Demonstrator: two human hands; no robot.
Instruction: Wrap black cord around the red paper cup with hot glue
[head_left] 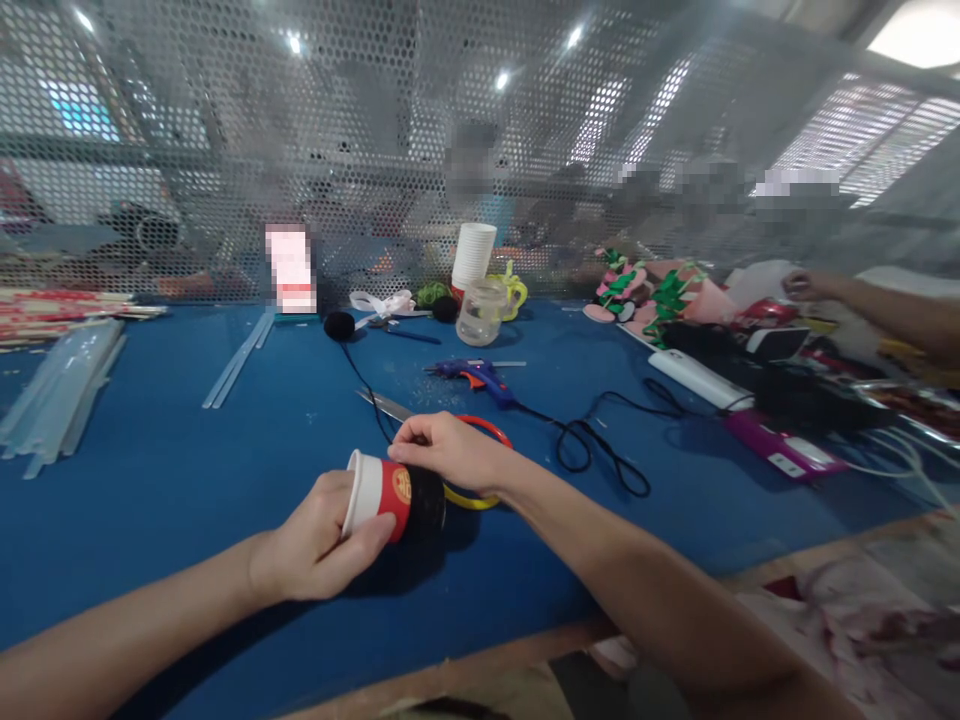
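Observation:
My left hand [326, 540] is closed around a paper cup [367, 497], fingers inside the rim and thumb along the outside. The cup lies tilted on its side, white near the mouth with a red band and gold emblem, and its base end is covered in black yarn. A strand of black yarn [364, 385] runs from a small black ball [340, 326] to the cup. My right hand [446, 450] pinches that strand against the cup's upper side. Scissors [480, 503] with a red and yellow handle lie partly hidden beneath my right hand.
A blue glue gun [480, 378] with a looping cord lies beyond my hands. Farther back stand a clear jar [481, 315], stacked paper cups [474, 252] and a lit phone [291, 268]. Glue sticks [67, 390] lie left; a purple power strip [780, 448] and another person's arm are right.

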